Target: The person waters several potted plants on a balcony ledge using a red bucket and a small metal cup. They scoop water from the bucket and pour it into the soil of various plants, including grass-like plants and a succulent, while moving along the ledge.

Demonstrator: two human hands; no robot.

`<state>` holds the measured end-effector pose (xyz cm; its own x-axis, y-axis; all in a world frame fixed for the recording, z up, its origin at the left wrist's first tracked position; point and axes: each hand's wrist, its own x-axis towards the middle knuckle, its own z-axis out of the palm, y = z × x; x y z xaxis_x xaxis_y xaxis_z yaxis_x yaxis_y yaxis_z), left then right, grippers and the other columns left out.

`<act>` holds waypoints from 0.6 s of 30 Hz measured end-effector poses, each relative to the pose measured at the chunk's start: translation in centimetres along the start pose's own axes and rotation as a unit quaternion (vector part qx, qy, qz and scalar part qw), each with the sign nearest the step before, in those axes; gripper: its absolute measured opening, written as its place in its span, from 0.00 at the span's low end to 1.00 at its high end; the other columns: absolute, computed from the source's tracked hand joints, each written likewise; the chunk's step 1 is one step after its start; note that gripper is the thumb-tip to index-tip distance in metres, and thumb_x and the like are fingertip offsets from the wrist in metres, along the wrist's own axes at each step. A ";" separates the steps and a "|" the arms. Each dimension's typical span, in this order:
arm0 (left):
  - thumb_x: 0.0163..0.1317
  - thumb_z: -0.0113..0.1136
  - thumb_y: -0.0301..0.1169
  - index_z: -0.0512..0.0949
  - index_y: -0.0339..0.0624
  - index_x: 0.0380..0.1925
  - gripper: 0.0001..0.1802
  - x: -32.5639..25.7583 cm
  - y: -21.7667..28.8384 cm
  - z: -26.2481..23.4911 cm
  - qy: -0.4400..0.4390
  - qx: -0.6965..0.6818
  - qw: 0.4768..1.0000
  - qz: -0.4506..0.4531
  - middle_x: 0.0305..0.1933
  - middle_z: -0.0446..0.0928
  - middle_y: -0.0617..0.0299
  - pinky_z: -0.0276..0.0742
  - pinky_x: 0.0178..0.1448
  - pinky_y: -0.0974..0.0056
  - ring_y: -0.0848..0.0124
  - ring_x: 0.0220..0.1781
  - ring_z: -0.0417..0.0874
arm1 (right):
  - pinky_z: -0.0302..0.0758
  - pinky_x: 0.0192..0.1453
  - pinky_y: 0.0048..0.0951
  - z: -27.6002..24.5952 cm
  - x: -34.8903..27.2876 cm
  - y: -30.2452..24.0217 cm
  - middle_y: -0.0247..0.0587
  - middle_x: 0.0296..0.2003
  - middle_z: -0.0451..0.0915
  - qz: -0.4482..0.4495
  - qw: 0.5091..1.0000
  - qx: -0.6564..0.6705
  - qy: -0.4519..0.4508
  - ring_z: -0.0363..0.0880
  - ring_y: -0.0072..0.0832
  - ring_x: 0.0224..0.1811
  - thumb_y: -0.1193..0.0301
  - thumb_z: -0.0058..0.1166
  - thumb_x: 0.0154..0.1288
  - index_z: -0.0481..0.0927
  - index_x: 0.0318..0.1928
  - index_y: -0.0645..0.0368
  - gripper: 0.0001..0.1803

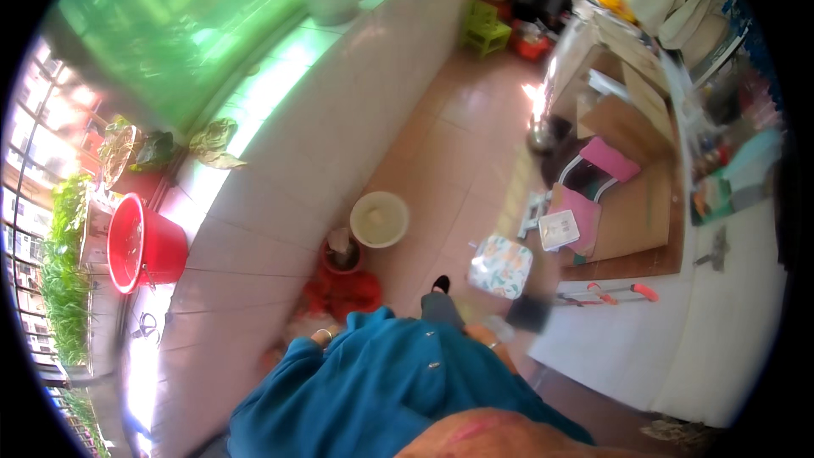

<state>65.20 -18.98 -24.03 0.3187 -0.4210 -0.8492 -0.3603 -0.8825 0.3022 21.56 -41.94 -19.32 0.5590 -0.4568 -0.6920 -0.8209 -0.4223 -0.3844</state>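
At the lower edge is my blue buttoned top (381, 373), with a dark shoe (442, 283) showing beyond it. My left hand (331, 332) hangs at my left side, a bracelet at its wrist. Its fingers are too small and blurred to read. Closest to it is a red plastic bag (365, 290) on the floor. My right hand (481, 334) is low on my right, partly hidden by the top, beside a pale blurred shape (500, 328) that I cannot make out. Whether either hand holds anything does not show. Ahead stand a cream basin (390, 233) and a small dark-red pot (328, 265).
A red bucket (165, 246) and a pale basin (331, 13) stand on the tiled ledge at left. To the right are a patterned stool (502, 282), a pink chair (581, 214) and a cardboard box (653, 212). A green chair (485, 32) is farther off.
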 end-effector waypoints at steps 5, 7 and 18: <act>0.64 0.57 0.49 0.81 0.39 0.51 0.27 2.5 10.2 0.2 0.012 -0.021 0.999 0.037 0.52 0.82 0.47 0.75 0.62 0.55 0.54 0.56 0.82 | 0.79 0.51 0.50 -11.4 0.2 2.8 0.55 0.42 0.84 0.034 0.997 -0.059 0.023 0.83 0.52 0.47 0.64 0.49 0.63 0.83 0.41 0.60 0.15; 0.64 0.57 0.49 0.81 0.39 0.51 0.27 3.2 14.0 -0.1 0.018 -0.029 0.998 0.055 0.52 0.82 0.47 0.75 0.62 0.55 0.54 0.56 0.82 | 0.79 0.51 0.51 -14.9 1.8 4.5 0.56 0.42 0.84 0.050 0.996 -0.058 0.034 0.83 0.52 0.47 0.65 0.49 0.63 0.82 0.42 0.61 0.15; 0.64 0.57 0.49 0.81 0.39 0.51 0.27 5.7 20.9 -2.2 -0.001 -0.035 0.999 -0.018 0.51 0.83 0.47 0.75 0.61 0.55 0.55 0.55 0.82 | 0.79 0.51 0.51 -24.6 11.9 11.4 0.59 0.43 0.83 0.023 0.998 -0.058 -0.004 0.83 0.53 0.47 0.66 0.48 0.62 0.80 0.47 0.59 0.16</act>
<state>61.39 -40.25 -21.64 0.3287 -0.3889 -0.8607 -0.2863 -0.9094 0.3016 21.73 -71.42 -16.88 0.5190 -0.4719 -0.7127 -0.8268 -0.4887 -0.2786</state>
